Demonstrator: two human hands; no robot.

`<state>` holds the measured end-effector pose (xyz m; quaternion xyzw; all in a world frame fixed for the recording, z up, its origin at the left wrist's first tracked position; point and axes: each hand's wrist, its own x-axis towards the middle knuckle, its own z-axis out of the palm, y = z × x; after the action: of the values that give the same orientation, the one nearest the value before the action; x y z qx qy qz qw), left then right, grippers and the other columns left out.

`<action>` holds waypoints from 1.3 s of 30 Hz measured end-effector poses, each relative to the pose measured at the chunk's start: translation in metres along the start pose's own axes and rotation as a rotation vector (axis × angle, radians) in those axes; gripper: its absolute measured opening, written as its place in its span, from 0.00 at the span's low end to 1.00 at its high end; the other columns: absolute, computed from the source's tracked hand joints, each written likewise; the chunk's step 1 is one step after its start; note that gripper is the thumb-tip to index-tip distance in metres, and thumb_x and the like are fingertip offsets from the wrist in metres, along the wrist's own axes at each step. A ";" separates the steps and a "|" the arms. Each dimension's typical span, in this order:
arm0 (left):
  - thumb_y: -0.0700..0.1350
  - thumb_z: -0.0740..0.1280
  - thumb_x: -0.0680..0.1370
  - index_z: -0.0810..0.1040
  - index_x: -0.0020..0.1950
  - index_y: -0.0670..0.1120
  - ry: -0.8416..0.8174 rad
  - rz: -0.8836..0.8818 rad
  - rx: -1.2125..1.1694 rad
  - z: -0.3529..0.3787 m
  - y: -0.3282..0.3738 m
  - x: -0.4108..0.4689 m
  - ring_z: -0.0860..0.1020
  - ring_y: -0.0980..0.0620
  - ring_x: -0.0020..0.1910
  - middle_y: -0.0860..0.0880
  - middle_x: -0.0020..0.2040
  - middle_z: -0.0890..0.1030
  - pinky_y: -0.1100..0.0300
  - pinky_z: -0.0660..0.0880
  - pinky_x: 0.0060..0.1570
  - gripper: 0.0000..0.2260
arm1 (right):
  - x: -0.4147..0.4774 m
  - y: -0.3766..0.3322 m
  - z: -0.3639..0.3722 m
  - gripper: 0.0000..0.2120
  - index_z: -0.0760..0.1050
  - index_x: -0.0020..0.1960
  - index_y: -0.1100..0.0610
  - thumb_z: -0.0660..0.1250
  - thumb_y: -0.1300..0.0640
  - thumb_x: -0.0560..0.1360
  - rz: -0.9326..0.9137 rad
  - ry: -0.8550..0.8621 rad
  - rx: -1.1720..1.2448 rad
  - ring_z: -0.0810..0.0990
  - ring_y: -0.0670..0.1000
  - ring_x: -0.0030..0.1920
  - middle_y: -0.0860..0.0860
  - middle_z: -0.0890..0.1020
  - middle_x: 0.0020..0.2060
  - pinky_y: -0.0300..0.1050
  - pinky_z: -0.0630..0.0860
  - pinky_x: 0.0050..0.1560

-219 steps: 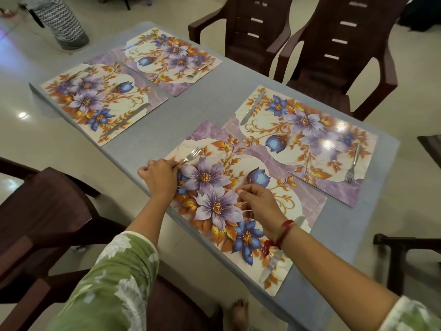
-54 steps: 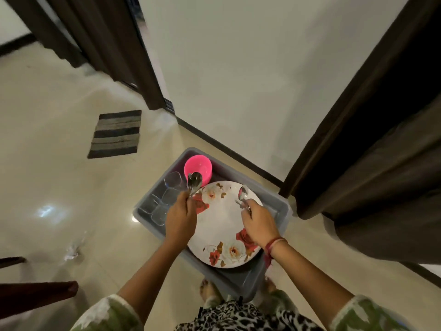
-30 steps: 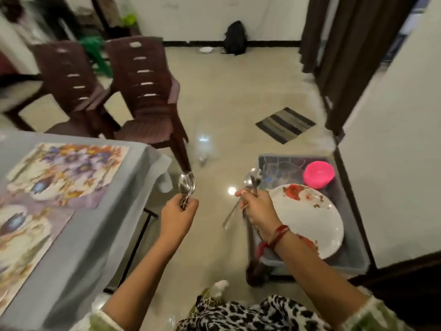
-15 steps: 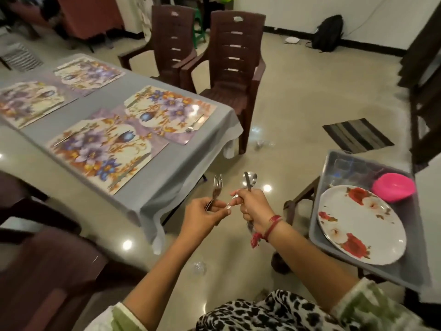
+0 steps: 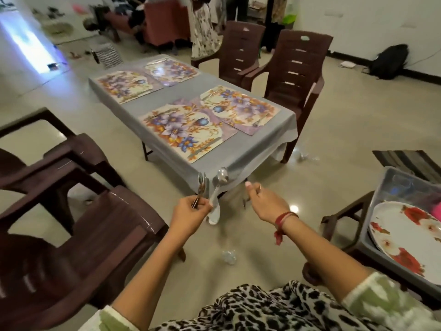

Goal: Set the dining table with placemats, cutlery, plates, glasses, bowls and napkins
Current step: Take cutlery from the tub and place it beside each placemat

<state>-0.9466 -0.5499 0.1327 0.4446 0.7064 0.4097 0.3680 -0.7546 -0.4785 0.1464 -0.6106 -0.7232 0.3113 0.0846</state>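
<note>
My left hand (image 5: 191,211) grips a bundle of spoons (image 5: 202,183) upright, and one more spoon (image 5: 222,176) leans right from the same grip. My right hand (image 5: 265,201) hovers beside it with curled fingers; a thin spoon handle (image 5: 244,203) seems to hang below them. Both hands are short of the grey-clothed table's (image 5: 167,95) near corner. Several floral placemats (image 5: 186,130) lie on the table with cutlery on them. At the right edge a grey tub (image 5: 381,187) holds a flowered plate (image 5: 405,240), clear glasses (image 5: 403,185) and a pink bowl (image 5: 438,209).
A brown plastic chair (image 5: 83,223) stands close on my left. Two more chairs (image 5: 296,68) stand at the table's far side. The tub rests on a low stool (image 5: 343,211). A striped mat (image 5: 410,161) and a scrap of wrapper (image 5: 229,256) lie on the floor.
I have turned from the tub toward the table with spoons in both hands. One spoon has passed from my right hand to my left, and the hands have moved apart.
</note>
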 end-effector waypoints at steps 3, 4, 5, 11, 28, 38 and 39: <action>0.41 0.72 0.74 0.80 0.38 0.48 0.051 -0.017 0.005 -0.018 -0.011 -0.001 0.74 0.65 0.26 0.53 0.31 0.79 0.74 0.69 0.29 0.06 | -0.001 -0.014 0.003 0.16 0.65 0.42 0.49 0.47 0.43 0.82 -0.034 -0.027 0.225 0.77 0.53 0.39 0.51 0.77 0.36 0.46 0.72 0.42; 0.41 0.72 0.74 0.80 0.37 0.48 0.069 -0.020 0.009 -0.021 -0.012 -0.001 0.75 0.64 0.27 0.52 0.32 0.79 0.73 0.70 0.30 0.06 | 0.000 -0.017 0.005 0.15 0.64 0.40 0.49 0.50 0.45 0.82 -0.035 -0.033 0.324 0.77 0.52 0.34 0.51 0.77 0.32 0.45 0.72 0.39; 0.42 0.72 0.74 0.80 0.37 0.49 0.083 -0.020 0.008 -0.023 -0.014 -0.001 0.75 0.63 0.28 0.52 0.32 0.80 0.73 0.70 0.31 0.06 | 0.000 -0.021 0.006 0.14 0.65 0.40 0.51 0.52 0.47 0.82 -0.032 -0.044 0.417 0.77 0.52 0.31 0.52 0.77 0.30 0.45 0.74 0.36; 0.42 0.71 0.74 0.81 0.38 0.46 0.086 -0.019 -0.018 -0.017 -0.009 0.010 0.74 0.62 0.28 0.55 0.28 0.78 0.67 0.72 0.34 0.05 | 0.018 -0.018 0.000 0.05 0.75 0.41 0.54 0.68 0.60 0.75 -0.149 0.101 0.673 0.83 0.52 0.43 0.53 0.82 0.39 0.45 0.80 0.46; 0.43 0.60 0.81 0.71 0.56 0.47 0.045 -0.028 -0.023 0.139 0.076 0.173 0.79 0.52 0.48 0.43 0.49 0.81 0.60 0.72 0.42 0.04 | 0.163 0.137 -0.115 0.13 0.67 0.57 0.55 0.59 0.70 0.78 0.165 0.184 1.090 0.83 0.51 0.43 0.58 0.82 0.48 0.39 0.80 0.42; 0.40 0.59 0.81 0.69 0.57 0.48 0.090 -0.082 -0.151 0.234 0.159 0.292 0.76 0.54 0.43 0.47 0.43 0.82 0.54 0.67 0.44 0.06 | 0.299 0.215 -0.208 0.12 0.79 0.51 0.55 0.56 0.58 0.81 0.184 0.219 0.878 0.68 0.41 0.36 0.48 0.78 0.42 0.35 0.64 0.37; 0.40 0.59 0.81 0.69 0.57 0.49 0.101 -0.087 -0.139 0.239 0.163 0.305 0.75 0.54 0.42 0.48 0.43 0.82 0.54 0.67 0.44 0.06 | 0.313 0.217 -0.212 0.12 0.79 0.51 0.56 0.56 0.60 0.81 0.167 0.201 0.866 0.68 0.41 0.37 0.48 0.78 0.42 0.34 0.64 0.37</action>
<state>-0.7834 -0.1624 0.1388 0.3660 0.7125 0.4631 0.3793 -0.5427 -0.0991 0.1133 -0.6025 -0.4627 0.5303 0.3764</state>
